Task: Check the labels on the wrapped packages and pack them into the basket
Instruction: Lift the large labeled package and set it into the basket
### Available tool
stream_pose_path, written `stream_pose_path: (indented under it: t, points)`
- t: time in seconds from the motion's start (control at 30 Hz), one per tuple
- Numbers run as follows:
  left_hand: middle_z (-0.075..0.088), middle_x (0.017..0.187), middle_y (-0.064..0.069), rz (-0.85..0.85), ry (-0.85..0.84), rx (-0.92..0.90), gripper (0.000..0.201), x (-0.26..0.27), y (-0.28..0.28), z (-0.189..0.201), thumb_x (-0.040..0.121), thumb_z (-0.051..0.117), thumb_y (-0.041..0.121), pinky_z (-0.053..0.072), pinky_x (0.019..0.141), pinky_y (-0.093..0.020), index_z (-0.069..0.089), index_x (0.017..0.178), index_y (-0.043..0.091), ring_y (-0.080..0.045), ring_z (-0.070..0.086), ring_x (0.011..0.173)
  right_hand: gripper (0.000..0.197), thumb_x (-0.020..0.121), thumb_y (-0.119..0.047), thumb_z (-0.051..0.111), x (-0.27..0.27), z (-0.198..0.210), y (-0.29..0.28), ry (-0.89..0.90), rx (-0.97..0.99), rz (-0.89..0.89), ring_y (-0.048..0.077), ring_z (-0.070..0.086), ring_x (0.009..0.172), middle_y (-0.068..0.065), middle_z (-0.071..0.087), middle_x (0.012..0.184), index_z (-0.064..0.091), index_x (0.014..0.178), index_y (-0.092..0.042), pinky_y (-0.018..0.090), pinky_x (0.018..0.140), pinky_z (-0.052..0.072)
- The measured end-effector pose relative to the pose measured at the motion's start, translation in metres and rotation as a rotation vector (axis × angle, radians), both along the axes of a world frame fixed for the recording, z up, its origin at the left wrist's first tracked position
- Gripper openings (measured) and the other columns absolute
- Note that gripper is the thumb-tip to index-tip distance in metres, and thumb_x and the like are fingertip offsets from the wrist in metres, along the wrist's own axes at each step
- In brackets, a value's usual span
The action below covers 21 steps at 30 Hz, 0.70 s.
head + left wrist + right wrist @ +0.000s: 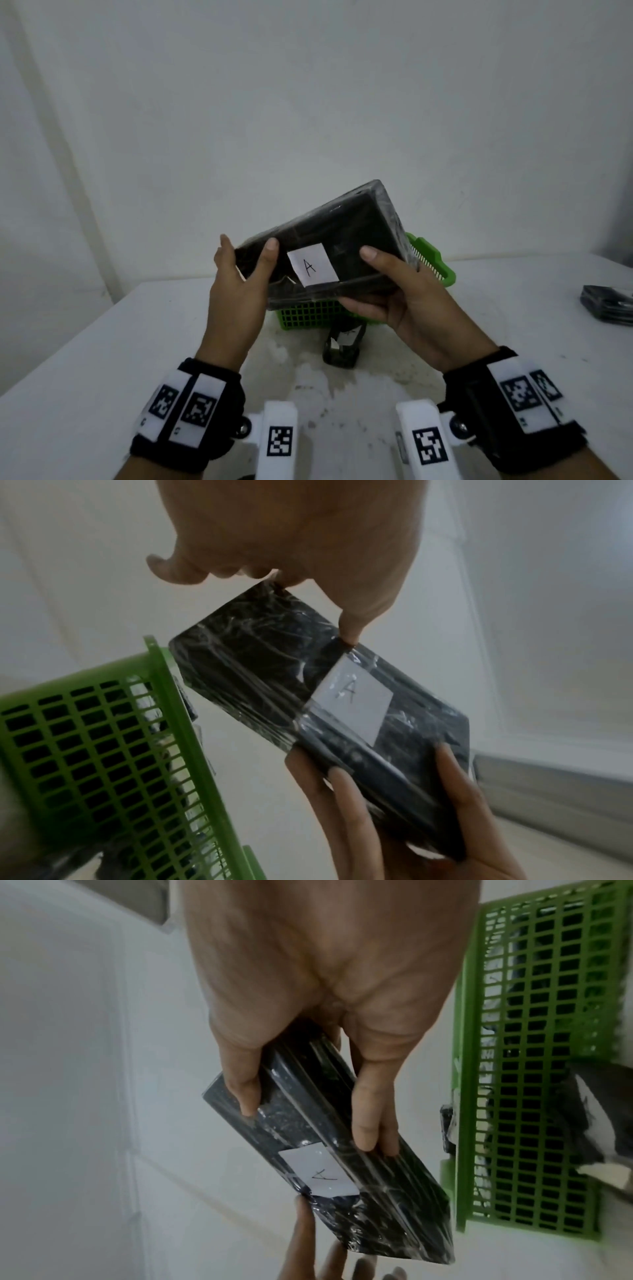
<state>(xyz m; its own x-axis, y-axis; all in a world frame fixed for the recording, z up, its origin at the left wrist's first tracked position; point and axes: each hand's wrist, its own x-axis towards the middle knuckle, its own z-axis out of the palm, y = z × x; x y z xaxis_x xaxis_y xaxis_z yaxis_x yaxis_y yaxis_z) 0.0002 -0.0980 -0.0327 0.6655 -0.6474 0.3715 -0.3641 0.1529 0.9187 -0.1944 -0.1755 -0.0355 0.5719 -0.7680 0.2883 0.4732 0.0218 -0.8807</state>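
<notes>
both hands (236, 291) (407, 298) grip wrapped package (346, 233), thumbs flanking its label (312, 264), above basket (442, 270).

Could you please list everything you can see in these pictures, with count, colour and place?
Wrapped package: one, black under clear film, held tilted in the air above the basket.
Label: one, white, marked A, on the held package's upper face.
Basket: one, green plastic grid, on the table behind the held package.
Smaller package: one, black, on the table in front of the basket.
Further package: one, dark, at the table's right edge.
Table: one, white.
Wrist bands: two, black with white markers.
Left hand: grip on the package's left end.
Right hand: grip on its right end.
</notes>
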Motion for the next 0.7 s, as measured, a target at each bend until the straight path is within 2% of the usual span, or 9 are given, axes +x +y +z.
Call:
stream_pose_path:
  t: [0.07,0.13,0.2,0.3,0.33,0.4,0.47,0.63,0.7]
  points:
    - [0.045,0.148,0.016,-0.026,0.095,-0.041,0.093,0.006,-0.002,-0.002,0.083,0.060,0.070,0.035,0.114,-0.035,0.027,0.157,0.026,-0.010,0.042,0.140,0.045,0.083,-0.029,0.071,-0.002,0.002,0.001,-0.009,0.056,0.007,0.037,0.074,0.111,0.018,0.077,0.119,0.068,0.126,-0.016,0.045,0.087,0.063]
    - [0.070,0.125,0.007,-0.114,0.199,-0.070,0.068,0.012,-0.003,-0.004,0.083,0.064,0.067,0.052,0.101,-0.044,0.059,0.135,0.024,-0.016,0.066,0.118,0.048,0.084,-0.037,0.068,-0.004,0.003,0.000,0.007,0.087,0.004,0.039,0.075,0.109,0.019,0.077,0.116,0.067,0.126,-0.014,0.045,0.087,0.063]
    - [0.078,0.108,-0.001,-0.195,0.280,-0.075,0.052,0.008,-0.001,-0.003,0.085,0.063,0.061,0.057,0.094,-0.049,0.071,0.118,0.021,-0.022,0.074,0.102,0.042,0.084,-0.047,0.067,-0.007,0.005,-0.001,0.070,0.070,-0.017,0.041,0.076,0.103,0.020,0.079,0.111,0.074,0.116,-0.021,0.049,0.086,0.064]
    - [0.078,0.105,-0.004,-0.194,0.289,-0.110,0.051,0.002,-0.001,-0.003,0.083,0.063,0.060,0.056,0.093,-0.054,0.073,0.111,0.019,-0.025,0.075,0.099,0.024,0.078,-0.057,0.068,-0.013,0.008,-0.004,0.168,0.026,-0.077,0.040,0.078,0.098,0.012,0.081,0.105,0.081,0.085,-0.037,0.056,0.087,0.062]
    - [0.079,0.102,-0.004,-0.173,0.269,-0.119,0.050,-0.001,-0.001,-0.003,0.083,0.063,0.061,0.057,0.092,-0.053,0.074,0.108,0.019,-0.025,0.075,0.098,0.026,0.076,-0.055,0.071,-0.016,0.007,-0.008,0.172,0.019,-0.101,0.039,0.077,0.098,0.011,0.081,0.107,0.081,0.090,-0.036,0.055,0.087,0.062]
    - [0.079,0.098,-0.002,-0.134,0.239,-0.118,0.046,-0.003,-0.002,-0.003,0.084,0.062,0.061,0.059,0.089,-0.051,0.075,0.102,0.020,-0.023,0.076,0.094,0.051,0.075,-0.046,0.078,-0.019,0.003,-0.017,0.149,0.024,-0.179,0.036,0.077,0.102,0.015,0.077,0.118,0.072,0.118,-0.019,0.049,0.081,0.064]
    - [0.079,0.097,-0.002,-0.131,0.214,-0.084,0.048,-0.003,-0.002,-0.005,0.086,0.061,0.061,0.059,0.089,-0.051,0.075,0.102,0.018,-0.022,0.076,0.093,0.062,0.079,-0.036,0.082,-0.020,0.002,-0.023,0.143,0.023,-0.257,0.032,0.076,0.106,0.018,0.073,0.125,0.063,0.130,-0.007,0.042,0.075,0.064]
    - [0.079,0.099,-0.003,-0.216,0.188,0.038,0.048,-0.023,-0.008,-0.007,0.092,0.054,0.061,0.060,0.086,-0.049,0.074,0.106,0.021,-0.023,0.075,0.093,0.039,0.092,-0.047,0.071,-0.044,0.001,-0.019,0.321,-0.012,-0.365,0.024,0.078,0.099,0.003,0.080,0.113,0.070,0.124,-0.024,0.039,0.068,0.064]
    - [0.078,0.101,-0.001,-0.255,0.166,0.061,0.044,-0.041,-0.016,-0.008,0.097,0.049,0.058,0.060,0.083,-0.045,0.072,0.112,0.023,-0.020,0.075,0.091,0.036,0.095,-0.052,0.065,-0.066,0.001,-0.020,0.409,-0.020,-0.432,0.021,0.079,0.091,0.002,0.082,0.104,0.073,0.114,-0.022,0.035,0.063,0.062]
